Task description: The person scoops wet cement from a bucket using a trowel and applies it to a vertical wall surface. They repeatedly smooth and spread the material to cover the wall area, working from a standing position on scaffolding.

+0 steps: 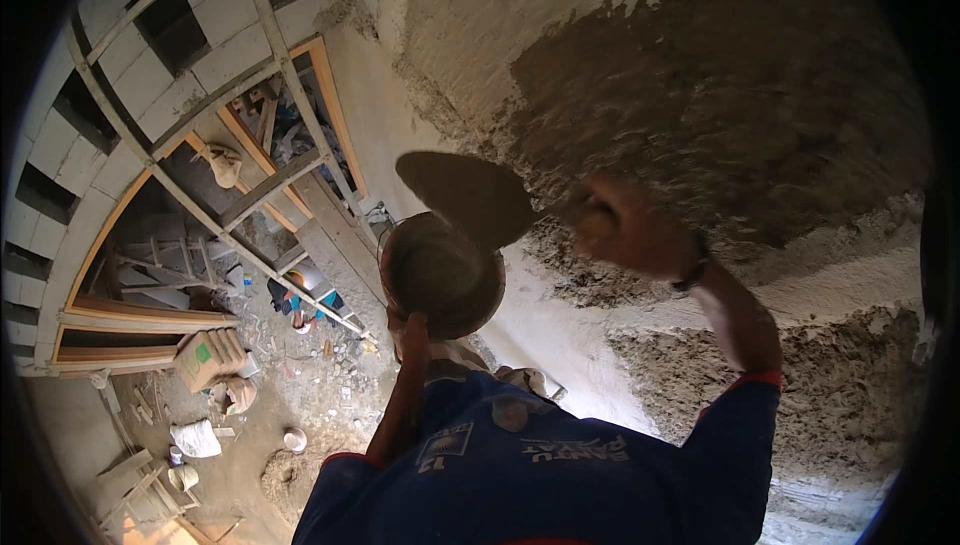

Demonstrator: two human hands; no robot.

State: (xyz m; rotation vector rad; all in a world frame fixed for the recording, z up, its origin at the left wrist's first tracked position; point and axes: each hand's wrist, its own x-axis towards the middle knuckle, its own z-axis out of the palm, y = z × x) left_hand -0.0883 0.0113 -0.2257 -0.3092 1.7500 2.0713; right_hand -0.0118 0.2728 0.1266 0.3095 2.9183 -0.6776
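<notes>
My right hand (640, 230) is closed round the handle of a pointed trowel (465, 195), slightly smeared by motion. The trowel's broad blade points left and lies over the far rim of a round bucket (493, 290). Inside the bucket is grey stuff that looks like mortar. My left hand (410, 333) grips the bucket's near left rim; some of its fingers are hidden. To the right rises a wall (590, 335), with a large dark patch of wet mortar (720, 95) close beyond my right hand and rough mortar lower down.
Far below is a littered floor (330, 395), with a person (305, 300) on it. A wooden ladder-like frame (225, 230) slants down on the left. Stacked sacks (210, 357), a white bag (196, 439) and a small pail (294, 439) lie below. Planks (340, 230) run beside the bucket.
</notes>
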